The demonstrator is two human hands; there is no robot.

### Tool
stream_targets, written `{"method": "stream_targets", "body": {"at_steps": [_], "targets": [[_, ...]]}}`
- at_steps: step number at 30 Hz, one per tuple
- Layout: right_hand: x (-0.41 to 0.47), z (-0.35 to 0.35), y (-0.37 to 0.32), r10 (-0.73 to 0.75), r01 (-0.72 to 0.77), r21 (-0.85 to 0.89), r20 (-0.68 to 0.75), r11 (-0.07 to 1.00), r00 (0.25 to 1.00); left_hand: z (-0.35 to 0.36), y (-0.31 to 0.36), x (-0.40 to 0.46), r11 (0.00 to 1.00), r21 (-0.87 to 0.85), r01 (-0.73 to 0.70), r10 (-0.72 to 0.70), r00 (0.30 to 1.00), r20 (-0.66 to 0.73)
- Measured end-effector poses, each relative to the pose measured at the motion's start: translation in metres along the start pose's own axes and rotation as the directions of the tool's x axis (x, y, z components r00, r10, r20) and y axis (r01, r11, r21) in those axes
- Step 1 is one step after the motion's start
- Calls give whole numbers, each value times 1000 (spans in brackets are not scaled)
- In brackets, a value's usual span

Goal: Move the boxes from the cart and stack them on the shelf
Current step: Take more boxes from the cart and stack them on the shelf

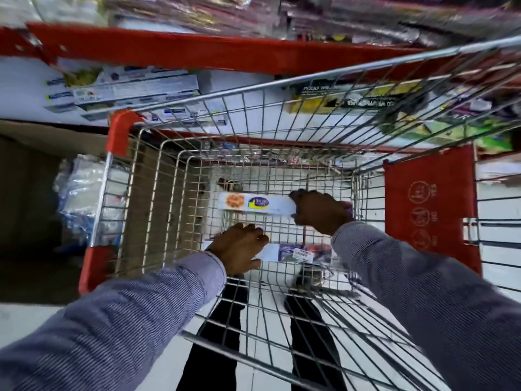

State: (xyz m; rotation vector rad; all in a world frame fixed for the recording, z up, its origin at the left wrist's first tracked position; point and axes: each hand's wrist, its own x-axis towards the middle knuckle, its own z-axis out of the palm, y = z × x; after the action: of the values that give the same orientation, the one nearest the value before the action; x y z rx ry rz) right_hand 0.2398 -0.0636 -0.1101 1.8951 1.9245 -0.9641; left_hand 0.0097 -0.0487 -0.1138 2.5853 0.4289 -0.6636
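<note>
We saw a white floor (31,317) under everything, bright and glossy. A brown cardboard carton (33,176) stood at far left, dark inside. Plastic-wrapped packs (81,193) leaned just beside it. Up top, blurred wrapped goods (197,9) sat over a red edge strip (174,49). Lighting looked even, indoor.

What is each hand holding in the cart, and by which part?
Left hand grips the near box by its left end; right hand grips the far box by its right end.
</note>
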Motion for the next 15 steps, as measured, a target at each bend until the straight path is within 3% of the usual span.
{"method": "stream_targets", "body": {"at_steps": [5,7,15], "targets": [[-20,-19,13,-12,17,37,-132,999,991,18,3,25,978,-79,195,-176,964,197],[-28,-32,8,-32,40,43,-161,998,986,17,5,24,965,-121,232,-204,957,206],[-84,-129,-31,-151,150,-32,-366,988,918,-88,18,-35,957,-238,167,-205,968,-144]]}}
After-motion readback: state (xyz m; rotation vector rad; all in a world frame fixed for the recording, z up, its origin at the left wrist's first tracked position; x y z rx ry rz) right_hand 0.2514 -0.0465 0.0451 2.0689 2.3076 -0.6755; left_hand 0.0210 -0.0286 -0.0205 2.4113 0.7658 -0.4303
